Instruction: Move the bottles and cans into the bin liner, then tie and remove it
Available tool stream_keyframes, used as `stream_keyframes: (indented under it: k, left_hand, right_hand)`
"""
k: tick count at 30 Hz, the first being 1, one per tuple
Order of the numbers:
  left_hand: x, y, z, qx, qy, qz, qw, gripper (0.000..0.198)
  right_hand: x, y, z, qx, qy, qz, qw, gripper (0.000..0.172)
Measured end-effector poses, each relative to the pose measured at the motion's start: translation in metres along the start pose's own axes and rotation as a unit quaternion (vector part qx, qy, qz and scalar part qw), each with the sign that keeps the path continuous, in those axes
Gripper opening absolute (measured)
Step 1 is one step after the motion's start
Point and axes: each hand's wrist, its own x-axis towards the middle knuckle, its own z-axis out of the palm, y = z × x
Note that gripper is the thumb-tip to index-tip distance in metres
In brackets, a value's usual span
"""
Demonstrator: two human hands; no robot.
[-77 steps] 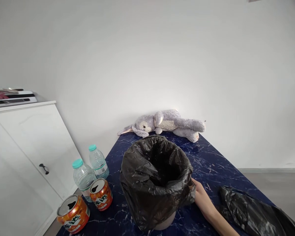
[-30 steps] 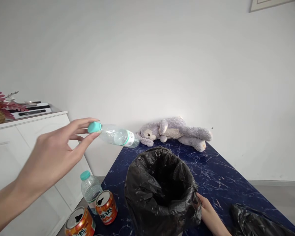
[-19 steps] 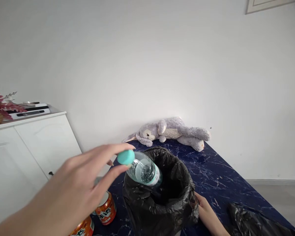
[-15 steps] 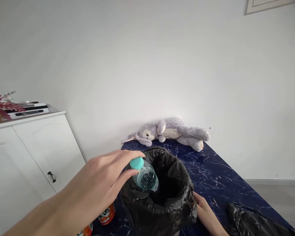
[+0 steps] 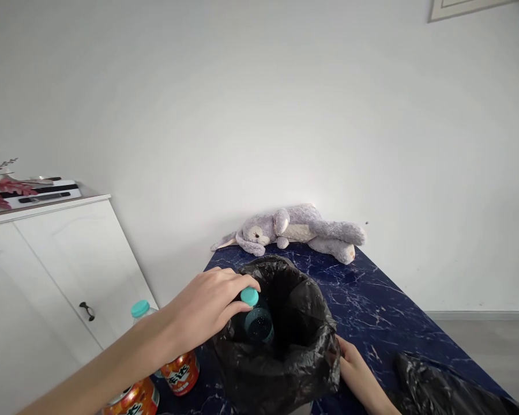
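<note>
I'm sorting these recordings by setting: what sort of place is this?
Probably a room in a home: a plush rabbit lies at the far end of a blue marbled table, and reddish leaves show atop a white cabinet.

free room in bag beside bottle

Your two hands, two capped bottles, two orange cans, one lined bin, one loose bag, one plush rabbit, one worktop

Bottle cap turquoise; liner black; tabletop navy, white-veined; cans orange; bin perhaps pale.
</note>
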Motion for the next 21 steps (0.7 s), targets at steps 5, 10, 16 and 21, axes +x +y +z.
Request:
stream_keyframes:
  k: [5, 10, 16, 21]
  left_hand:
    - [0.003, -0.011, 0.006, -0.002, -0.031, -0.004, 1.000, 0.026]
    - [0.000, -0.019, 0.007, -0.038, -0.039, -0.022, 0.998, 0.036]
    - [-0.017, -0.024, 0.006, -0.070, -0.005, -0.091, 0.993, 0.065]
    - [-0.033, -0.036, 0.026, -0.182, -0.056, -0.158, 0.969, 0.071]
  right_hand:
    - [-0.001, -0.002, 0.000, 0.005, -0.027, 0.008, 1.000, 0.067]
    - [-0.001, -0.002, -0.001, 0.008, -0.042, 0.007, 0.999, 0.068]
    - [-0.001, -0.001, -0.001, 0.011, -0.050, 0.006, 0.999, 0.067]
    - [-0.001, -0.001, -0.001, 0.013, -0.047, 0.004, 0.999, 0.065]
